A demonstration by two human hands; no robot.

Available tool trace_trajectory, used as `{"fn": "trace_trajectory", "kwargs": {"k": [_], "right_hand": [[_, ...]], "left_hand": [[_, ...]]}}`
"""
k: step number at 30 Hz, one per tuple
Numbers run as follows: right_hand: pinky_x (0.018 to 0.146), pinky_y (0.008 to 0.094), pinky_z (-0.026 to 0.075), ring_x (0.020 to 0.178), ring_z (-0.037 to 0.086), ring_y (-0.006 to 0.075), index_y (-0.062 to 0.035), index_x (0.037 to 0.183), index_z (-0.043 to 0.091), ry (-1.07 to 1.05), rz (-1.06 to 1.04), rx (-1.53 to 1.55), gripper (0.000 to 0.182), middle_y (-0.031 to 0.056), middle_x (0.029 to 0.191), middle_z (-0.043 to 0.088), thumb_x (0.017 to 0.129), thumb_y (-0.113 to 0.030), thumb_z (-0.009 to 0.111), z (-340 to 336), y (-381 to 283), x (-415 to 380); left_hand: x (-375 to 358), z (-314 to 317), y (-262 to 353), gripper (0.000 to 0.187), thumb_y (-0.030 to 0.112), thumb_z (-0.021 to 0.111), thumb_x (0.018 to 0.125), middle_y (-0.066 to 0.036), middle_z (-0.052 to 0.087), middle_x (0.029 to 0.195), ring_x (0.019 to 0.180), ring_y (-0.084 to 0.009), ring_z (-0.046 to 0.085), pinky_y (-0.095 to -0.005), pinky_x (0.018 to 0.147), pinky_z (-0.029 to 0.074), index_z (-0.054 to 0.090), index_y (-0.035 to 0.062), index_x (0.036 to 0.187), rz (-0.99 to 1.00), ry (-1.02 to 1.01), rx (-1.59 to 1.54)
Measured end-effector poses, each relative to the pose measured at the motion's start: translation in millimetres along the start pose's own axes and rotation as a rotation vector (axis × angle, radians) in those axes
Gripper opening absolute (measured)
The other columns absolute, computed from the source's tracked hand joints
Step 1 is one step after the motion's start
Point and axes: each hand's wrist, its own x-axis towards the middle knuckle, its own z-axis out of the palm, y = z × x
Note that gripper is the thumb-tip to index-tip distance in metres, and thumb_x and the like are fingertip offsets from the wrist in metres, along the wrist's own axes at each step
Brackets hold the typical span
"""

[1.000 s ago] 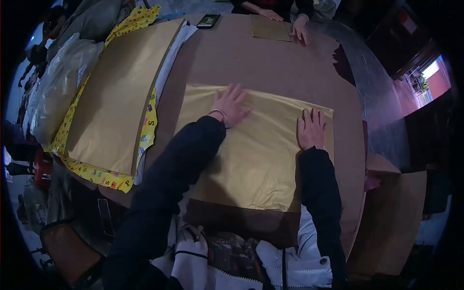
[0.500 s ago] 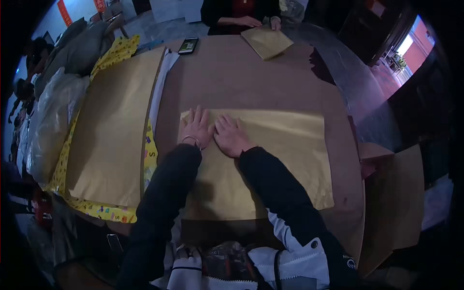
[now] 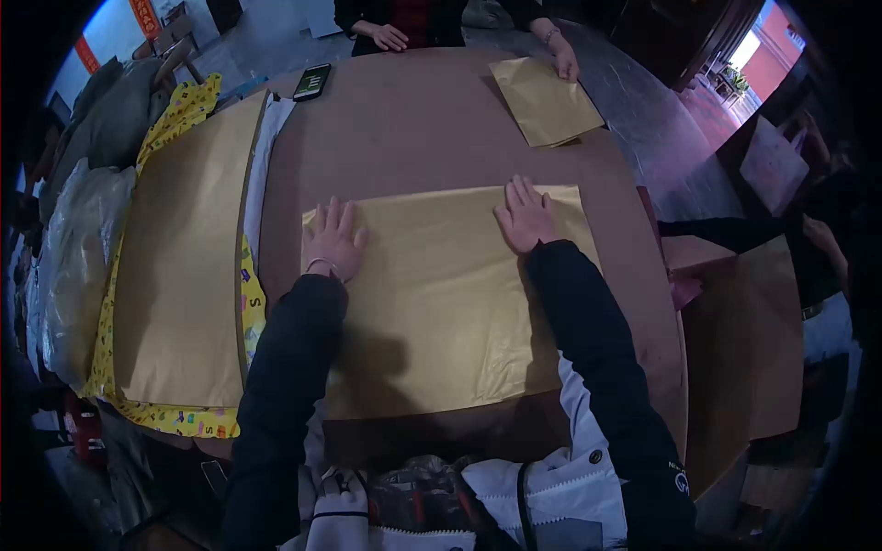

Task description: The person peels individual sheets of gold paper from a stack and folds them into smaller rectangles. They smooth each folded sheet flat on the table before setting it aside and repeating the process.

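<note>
A large gold-brown paper sheet [image 3: 432,294] lies on the brown table in front of me. My left hand [image 3: 334,242] rests flat on its upper left corner, fingers spread, with a bracelet at the wrist. Near the upper right part of the sheet, my right hand [image 3: 526,217] presses flat with its fingers apart. Neither hand grips anything. Light creases show at the sheet's lower right.
A brown paper stack [image 3: 184,257] lies on yellow printed wrapping at left, beside clear plastic [image 3: 81,275]. A phone [image 3: 313,82] is at the back. Across the table, a person's hand [image 3: 566,62] holds folded gold paper [image 3: 548,103]. A cardboard box [image 3: 744,349] and another person are at right.
My right hand has moved right, away from my left hand, across the sheet. The person opposite has shifted the folded paper rightward. Another person's arm and a pale bag have appeared at right.
</note>
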Motion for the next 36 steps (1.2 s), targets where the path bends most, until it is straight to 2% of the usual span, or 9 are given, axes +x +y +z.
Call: {"fn": "trace_trajectory", "kwargs": {"k": [8,11,13,15,18,21,29,33,36], "right_hand": [[0.114,0.0552,0.016,0.144,0.017,0.031,-0.0043,0.145,0.031,0.051,0.185,-0.088,0.06,0.0151,0.155,0.023,0.097,-0.04,0.035,-10,52,-10],[0.112,0.057,0.02,0.142,0.021,0.0344,-0.0049,0.141,0.037,0.23,0.151,-0.104,0.056,0.0194,0.149,0.03,0.094,-0.036,0.043,-16,45,-19],[0.105,0.0534,0.031,0.13,0.037,0.0365,-0.0045,0.122,0.055,0.514,-0.035,-0.091,0.041,0.0191,0.131,0.048,0.09,-0.03,0.053,-9,50,-22],[0.092,0.0462,0.043,0.108,0.053,0.0335,-0.0046,0.096,0.066,0.524,-0.182,0.124,0.022,0.0143,0.105,0.059,0.085,-0.022,0.06,-21,49,-28],[0.076,0.0383,0.048,0.087,0.058,0.0277,-0.0056,0.079,0.066,0.579,-0.229,0.084,0.013,0.0095,0.087,0.061,0.081,-0.018,0.065,-22,47,-30],[0.079,0.0394,0.048,0.09,0.059,0.0289,-0.0051,0.082,0.066,0.597,-0.26,0.214,0.014,0.0104,0.091,0.063,0.082,-0.018,0.063,-17,49,-28],[0.095,0.0442,0.042,0.112,0.051,0.0354,-0.0026,0.099,0.062,0.532,-0.168,0.064,0.025,0.0177,0.113,0.058,0.085,-0.022,0.055,-18,51,-25],[0.099,0.0498,0.037,0.12,0.045,0.0363,-0.0035,0.106,0.061,0.471,0.024,0.039,0.031,0.0169,0.119,0.056,0.085,-0.026,0.055,-15,49,-25],[0.097,0.0474,0.039,0.115,0.048,0.0382,-0.0035,0.104,0.061,0.506,0.048,0.028,0.029,0.0183,0.114,0.057,0.084,-0.023,0.054,-13,53,-22]], "left_hand": [[3,-8,33,0.061,0.039,0.036,0.096,-0.014,0.013,0.158,0.146,-0.0307,0.009,-0.0589,0.112,0.017,0.024,0.0133,0.15,-0.066,-0.034,0.009],[18,15,86,0.059,0.038,0.038,0.096,-0.013,0.013,0.158,0.146,-0.0324,0.011,-0.0623,0.11,0.019,0.026,0.0131,0.149,0.192,0.074,0.006],[18,21,138,0.056,0.036,0.039,0.097,-0.012,0.016,0.157,0.146,-0.0314,0.012,-0.0619,0.111,0.018,0.032,0.0128,0.147,0.421,0.027,-0.056],[5,14,179,0.054,0.036,0.038,0.097,-0.012,0.018,0.157,0.146,-0.0309,0.012,-0.0615,0.111,0.017,0.034,0.013,0.146,0.563,-0.032,-0.089],[-1,8,200,0.056,0.042,0.039,0.096,-0.011,0.02,0.156,0.146,-0.0298,0.012,-0.0603,0.112,0.016,0.038,0.0137,0.144,0.685,-0.082,-0.163],[11,4,180,0.067,0.049,0.05,0.09,-0.012,0.021,0.155,0.144,-0.0337,0.016,-0.0562,0.114,0.016,0.036,0.0146,0.145,0.537,-0.05,-0.161],[31,-2,30,0.069,0.051,0.045,0.091,-0.012,0.017,0.157,0.145,-0.0312,0.014,-0.058,0.114,0.014,0.029,0.0149,0.148,0.114,0.004,-0.061],[30,2,-34,0.058,0.043,0.038,0.096,-0.011,0.02,0.157,0.145,-0.0323,0.015,-0.0579,0.113,0.016,0.032,0.0167,0.147,-0.039,0.051,-0.044],[35,11,-62,0.051,0.036,0.042,0.096,-0.012,0.025,0.154,0.143,-0.0335,0.018,-0.0591,0.111,0.022,0.038,0.0175,0.143,-0.12,0.092,-0.165]]}}
